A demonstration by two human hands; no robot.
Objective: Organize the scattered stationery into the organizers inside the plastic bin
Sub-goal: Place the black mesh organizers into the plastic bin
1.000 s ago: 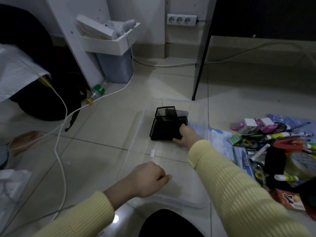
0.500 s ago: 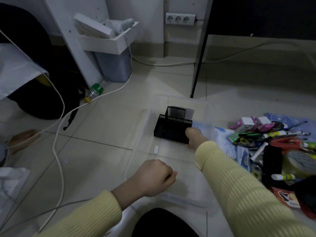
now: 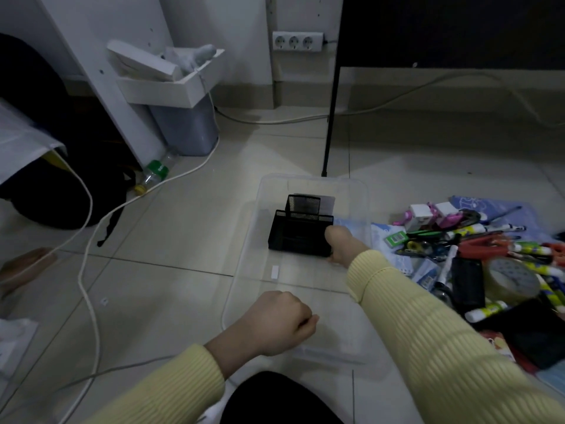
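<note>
A clear plastic bin (image 3: 244,264) lies on the tiled floor in front of me. A black mesh desk organizer (image 3: 298,231) stands inside it, toward the far end. My right hand (image 3: 341,244) grips the organizer's near right corner. My left hand (image 3: 279,324) is curled round the bin's near left rim. Scattered stationery (image 3: 477,252) lies on the floor to the right of the bin: glue sticks, markers, scissors, a roll of tape (image 3: 510,280) and small boxes.
A white cable (image 3: 88,246) snakes across the floor on the left. A plastic bottle (image 3: 153,174) lies by a grey waste bin (image 3: 186,130). A black desk leg (image 3: 330,123) stands just behind the clear bin. Dark bags sit at far left.
My right hand has shifted the organizer slightly to the right and turned it inside the bin. My left hand has stayed at the bin's near rim.
</note>
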